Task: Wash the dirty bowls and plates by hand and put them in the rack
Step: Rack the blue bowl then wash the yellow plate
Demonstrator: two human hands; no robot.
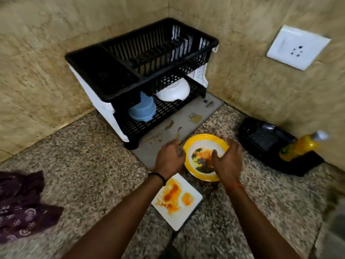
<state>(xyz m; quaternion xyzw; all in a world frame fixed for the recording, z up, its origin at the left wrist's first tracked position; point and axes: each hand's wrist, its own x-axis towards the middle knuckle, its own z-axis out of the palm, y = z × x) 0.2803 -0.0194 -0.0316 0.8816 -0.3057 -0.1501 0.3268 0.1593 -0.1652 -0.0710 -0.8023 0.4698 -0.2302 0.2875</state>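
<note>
A yellow-rimmed bowl [203, 144] smeared with orange and green food stands on the granite counter. My right hand [228, 159] grips its right rim, thumb inside the bowl. My left hand [170, 157] is at the bowl's left rim, fingers curled against the edge. In front of the bowl lies a square white plate [179, 212] with orange stains. The black two-tier rack [141, 71] stands in the corner behind; its top tier holds nothing that I can see, and its lower tier holds a white bowl [174, 90] and a blue container [142, 109].
A printed mat [197, 116] lies under the rack. A black tray [265, 141] with a yellow soap bottle [300, 146] sits at the right by the wall. A purple cloth [24, 206] lies at the left. A wall socket [296, 47] is up right.
</note>
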